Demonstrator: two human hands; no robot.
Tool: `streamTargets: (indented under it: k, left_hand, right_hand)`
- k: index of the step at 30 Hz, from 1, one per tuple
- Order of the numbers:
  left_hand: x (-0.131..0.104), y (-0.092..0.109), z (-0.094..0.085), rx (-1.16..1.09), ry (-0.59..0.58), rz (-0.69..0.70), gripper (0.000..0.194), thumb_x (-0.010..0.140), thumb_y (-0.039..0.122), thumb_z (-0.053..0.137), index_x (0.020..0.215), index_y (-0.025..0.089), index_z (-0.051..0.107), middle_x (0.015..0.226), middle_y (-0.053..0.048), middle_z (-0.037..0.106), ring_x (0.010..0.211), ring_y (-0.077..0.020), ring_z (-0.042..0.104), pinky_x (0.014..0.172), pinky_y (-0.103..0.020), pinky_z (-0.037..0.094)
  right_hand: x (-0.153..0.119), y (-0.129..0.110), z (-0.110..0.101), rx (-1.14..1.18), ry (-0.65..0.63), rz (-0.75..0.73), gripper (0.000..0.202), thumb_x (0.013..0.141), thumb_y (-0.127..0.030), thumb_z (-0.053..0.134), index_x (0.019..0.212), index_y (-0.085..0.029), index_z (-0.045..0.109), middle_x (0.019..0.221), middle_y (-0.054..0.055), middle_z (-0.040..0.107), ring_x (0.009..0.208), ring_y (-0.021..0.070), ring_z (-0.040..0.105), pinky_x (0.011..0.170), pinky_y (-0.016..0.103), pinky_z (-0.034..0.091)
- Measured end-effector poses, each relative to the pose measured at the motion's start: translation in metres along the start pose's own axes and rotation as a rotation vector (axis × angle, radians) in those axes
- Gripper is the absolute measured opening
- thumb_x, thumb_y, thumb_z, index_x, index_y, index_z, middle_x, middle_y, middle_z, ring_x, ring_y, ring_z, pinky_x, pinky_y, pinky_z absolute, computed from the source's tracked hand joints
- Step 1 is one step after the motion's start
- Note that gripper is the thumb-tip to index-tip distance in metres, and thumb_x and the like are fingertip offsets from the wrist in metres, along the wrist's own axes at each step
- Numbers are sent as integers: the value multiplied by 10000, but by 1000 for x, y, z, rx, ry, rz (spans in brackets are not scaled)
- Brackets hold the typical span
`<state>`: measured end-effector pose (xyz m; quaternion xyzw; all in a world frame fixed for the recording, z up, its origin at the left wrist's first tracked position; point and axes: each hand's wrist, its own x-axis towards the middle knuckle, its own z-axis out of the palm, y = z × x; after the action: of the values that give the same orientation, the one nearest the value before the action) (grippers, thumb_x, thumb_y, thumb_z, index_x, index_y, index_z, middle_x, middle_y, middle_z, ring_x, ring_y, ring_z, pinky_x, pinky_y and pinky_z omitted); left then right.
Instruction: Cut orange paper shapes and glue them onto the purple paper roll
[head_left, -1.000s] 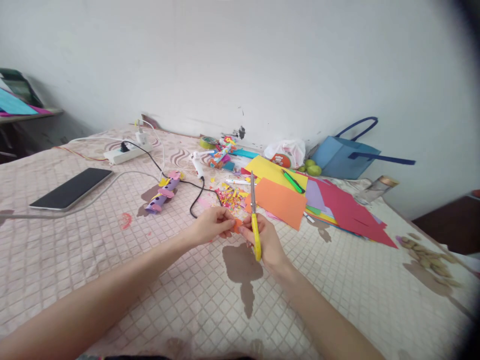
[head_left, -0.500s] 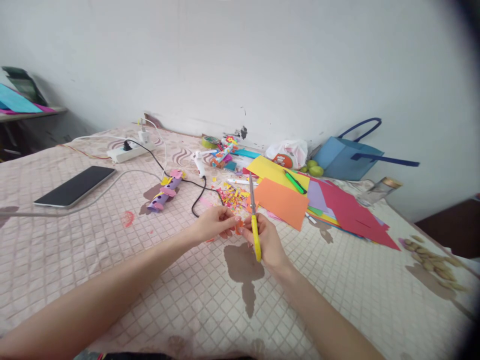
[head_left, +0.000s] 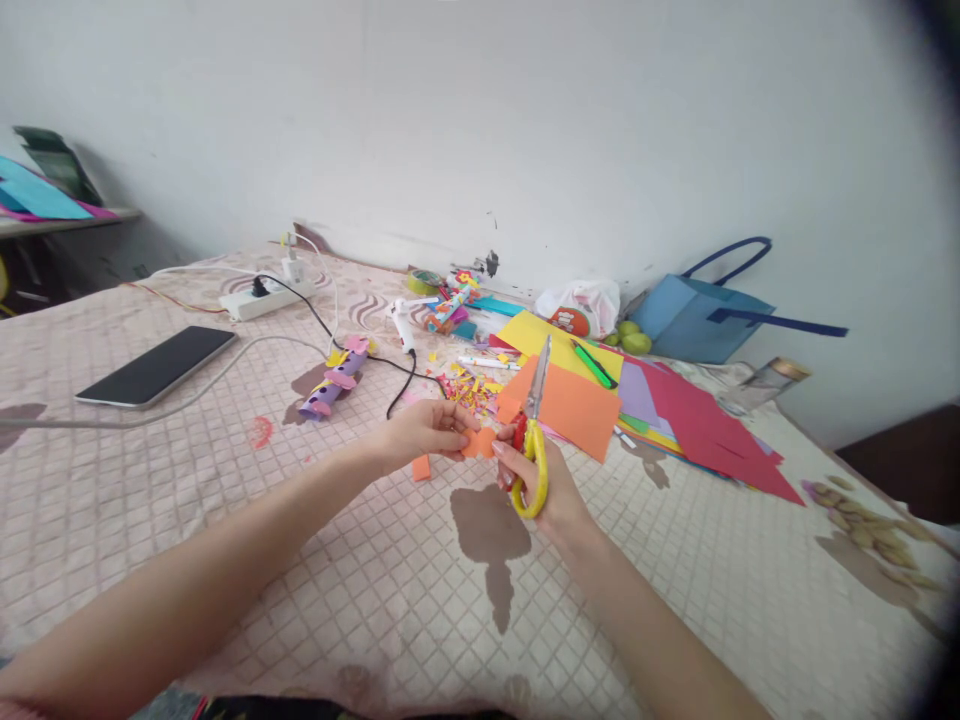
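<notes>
Between my hands is a small orange paper cutout [head_left: 484,442] with rounded lobes. The fingertips of my left hand [head_left: 427,432] pinch its left side. My right hand [head_left: 551,488] has the yellow-and-red handled scissors [head_left: 536,440] hooked on its fingers, blades pointing up and away, and its fingertips are at the cutout's right edge. Just below my left hand, an orange paper scrap [head_left: 421,467] lies on the patterned cloth [head_left: 360,600]. Beyond my right hand rests a larger orange sheet [head_left: 581,405].
Paper snippets [head_left: 472,388] lie behind my hands, near a white glue gun [head_left: 403,325]. A purple decorated paper roll [head_left: 334,383], a tablet [head_left: 159,367] and a power strip [head_left: 266,298] are leftward. Rightward are coloured sheets [head_left: 690,420], a green cutter [head_left: 594,364], a blue bag [head_left: 701,315] and a jar [head_left: 765,387].
The orange cutout has been turned flatter and now shows its lobed shape. The scissors have swung rightward in my right hand, showing their handle loops. The orange scrap below my left hand is now more visible.
</notes>
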<state>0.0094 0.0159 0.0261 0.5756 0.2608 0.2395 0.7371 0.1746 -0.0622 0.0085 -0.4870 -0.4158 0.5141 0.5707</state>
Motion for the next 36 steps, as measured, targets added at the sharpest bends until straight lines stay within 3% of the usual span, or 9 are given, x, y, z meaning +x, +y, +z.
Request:
streamTargets:
  k: [14, 21, 27, 36]
  left_hand:
    - [2, 2, -6, 28, -33, 46, 383, 610, 138, 709, 965, 143, 564, 810, -29, 627, 716, -107, 592, 674, -254, 473]
    - [-3, 9, 2, 3, 54, 1, 229, 718, 242, 638, 909, 135, 570, 782, -20, 613, 678, -94, 589, 662, -246, 475]
    - [-2, 9, 1, -20, 53, -12, 196, 758, 285, 603, 866, 124, 572, 734, -24, 607, 667, -102, 593, 663, -250, 479]
    - [-3, 5, 1, 39, -102, 17, 224, 717, 248, 646, 920, 164, 600, 870, -26, 628, 717, -96, 575, 686, -240, 457]
  right_hand:
    - [0, 1, -2, 2, -34, 16, 227, 636, -218, 672, 797, -191, 515, 600, -62, 529, 409, 58, 442, 412, 201, 375]
    - [-2, -3, 1, -9, -7, 17, 246, 640, -265, 691, 789, -190, 510, 615, -50, 550, 411, 60, 442, 405, 196, 361]
    - [-2, -3, 1, 10, 3, 7, 267, 639, -255, 703, 804, -184, 506, 668, -44, 552, 418, 46, 436, 408, 188, 367]
    - [-1, -1, 1, 8, 4, 12, 268, 634, -248, 698, 815, -182, 512, 648, -53, 538, 420, 47, 436, 410, 189, 379]
